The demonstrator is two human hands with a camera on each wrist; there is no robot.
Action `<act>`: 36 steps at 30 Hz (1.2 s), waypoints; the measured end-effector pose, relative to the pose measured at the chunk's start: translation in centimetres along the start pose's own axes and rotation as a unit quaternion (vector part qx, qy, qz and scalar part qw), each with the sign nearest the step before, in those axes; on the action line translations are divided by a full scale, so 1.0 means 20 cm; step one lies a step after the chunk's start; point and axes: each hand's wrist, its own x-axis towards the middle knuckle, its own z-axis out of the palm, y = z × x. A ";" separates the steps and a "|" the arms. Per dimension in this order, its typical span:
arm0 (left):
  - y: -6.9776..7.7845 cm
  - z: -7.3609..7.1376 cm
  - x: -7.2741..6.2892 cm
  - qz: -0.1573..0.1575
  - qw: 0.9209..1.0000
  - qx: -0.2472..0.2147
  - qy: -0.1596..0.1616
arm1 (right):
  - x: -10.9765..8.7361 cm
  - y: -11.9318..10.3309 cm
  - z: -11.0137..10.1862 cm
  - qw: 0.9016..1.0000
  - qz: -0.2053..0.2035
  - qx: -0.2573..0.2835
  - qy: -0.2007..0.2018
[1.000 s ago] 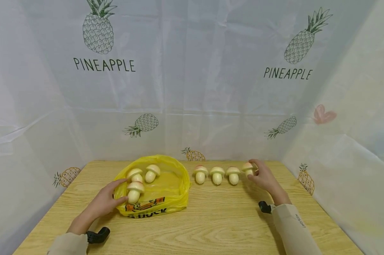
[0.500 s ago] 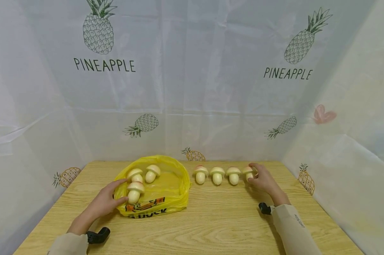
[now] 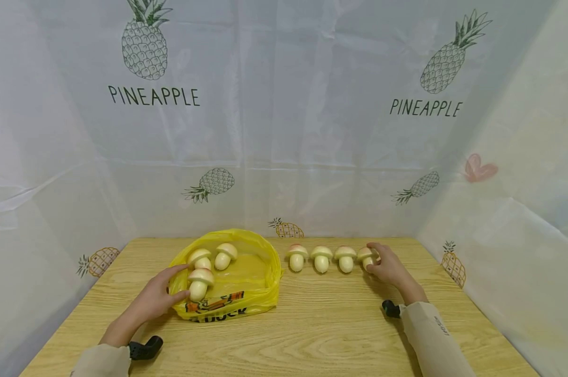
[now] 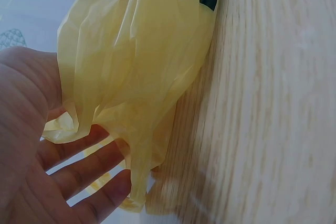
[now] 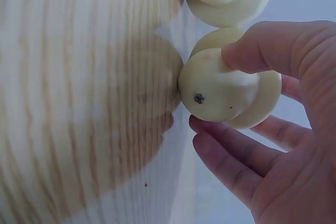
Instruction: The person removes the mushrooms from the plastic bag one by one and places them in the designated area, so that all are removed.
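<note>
At the right end of a row of toy mushrooms, my right hand [image 3: 391,266] holds a mushroom [image 5: 218,90] with a pale stem and reddish-tinged cap. In the right wrist view its thumb lies on the stem, fingers behind and below; the mushroom touches the wooden table. Three more mushrooms [image 3: 321,259] stand in line to its left. My left hand [image 3: 154,296] grips the left side of a yellow plastic bag [image 3: 260,301], thumb and fingers about its rim. Inside the open bag lie three mushrooms [image 3: 198,290], the nearest one between the left thumb and forefinger.
The wooden table [image 3: 312,335] ends against a white curtain [image 3: 284,131] printed with pineapples, which also encloses both sides. A black wrist mount [image 3: 145,347] juts out beside the left wrist, and another mount [image 3: 390,309] beside the right.
My right hand has lowered the mushroom onto the table and brought it close beside the row's third one. The left hand and the bag have stayed in place.
</note>
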 end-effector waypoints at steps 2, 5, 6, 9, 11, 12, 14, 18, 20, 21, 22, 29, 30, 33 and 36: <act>0.00 0.00 0.00 -0.002 1.000 0.002 0.000 | 0.00 0.00 0.00 1.000 0.003 0.000 -0.003; -0.01 0.01 0.00 -0.003 1.000 0.004 0.000 | 0.00 0.00 0.00 1.000 0.010 0.002 -0.006; -0.01 0.01 0.00 -0.003 1.000 0.004 0.001 | 0.00 0.00 0.00 1.000 0.013 0.002 -0.006; -0.02 0.01 0.00 -0.001 1.000 0.003 0.000 | -0.01 0.00 0.00 1.000 0.010 0.000 -0.007; -0.01 0.01 0.00 0.000 1.000 0.002 -0.001 | 0.00 0.00 -0.01 1.000 0.009 -0.003 -0.005; -0.01 0.01 0.00 0.000 1.000 0.001 -0.001 | 0.00 0.00 -0.01 1.000 0.006 -0.004 -0.005; -0.01 0.01 0.00 0.000 1.000 0.000 -0.001 | -0.01 0.00 -0.01 1.000 0.003 -0.005 -0.004; -0.01 0.01 0.00 0.001 1.000 -0.001 -0.001 | -0.01 0.00 -0.01 1.000 0.003 -0.005 -0.006; -0.01 0.00 0.00 0.001 1.000 0.000 -0.001 | -0.01 -0.01 -0.01 1.000 0.006 -0.005 -0.009; -0.01 0.00 0.00 0.002 1.000 0.000 -0.001 | -0.01 -0.01 -0.02 1.000 0.009 -0.005 -0.011; -0.01 0.00 0.00 0.001 1.000 -0.001 -0.001 | -0.01 -0.01 -0.02 1.000 0.011 -0.006 -0.012; -0.01 0.01 0.00 0.008 1.000 0.002 0.006 | -0.02 -0.04 -0.04 0.999 0.034 -0.026 -0.022; -0.02 0.01 0.00 0.009 1.000 0.001 0.008 | -0.02 -0.05 -0.04 0.999 0.037 -0.031 -0.022; -0.02 0.01 0.00 0.009 1.000 -0.001 0.009 | -0.03 -0.07 -0.05 0.998 0.046 -0.044 -0.021; -0.02 0.01 0.00 0.006 1.000 -0.003 0.009 | -0.03 -0.09 -0.06 0.998 0.044 -0.053 -0.013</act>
